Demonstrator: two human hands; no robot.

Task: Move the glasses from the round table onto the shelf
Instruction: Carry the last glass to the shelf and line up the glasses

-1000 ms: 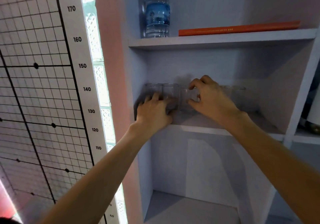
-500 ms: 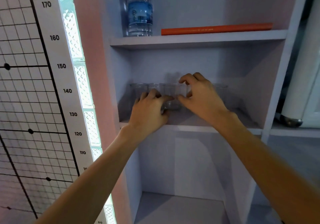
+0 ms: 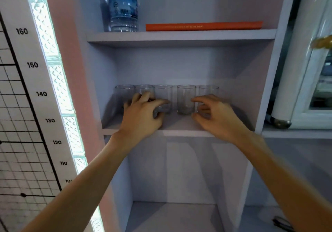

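Observation:
Several clear glasses stand upright in a row on the middle shelf (image 3: 179,133) of a pale cabinet. My left hand (image 3: 143,114) is low in front of the left part of the row. Its fingers cover the second glass (image 3: 143,88) and its thumb lies across the front of the third glass (image 3: 163,93). My right hand (image 3: 215,115) hovers with fingers spread, its fingertips just right of the fourth glass (image 3: 186,98) and in front of the fifth glass (image 3: 208,89). Neither hand lifts a glass.
On the upper shelf (image 3: 179,37) stand a water bottle (image 3: 123,7) and a flat orange book (image 3: 203,26). A lower compartment (image 3: 172,215) opens beneath. A height chart (image 3: 32,64) and glass-block strip (image 3: 59,80) are left; a white cabinet door (image 3: 305,70) is right.
Both hands have drawn back toward the shelf's front edge and moved apart. The fourth glass, held between my right fingers before, now stands free in the row.

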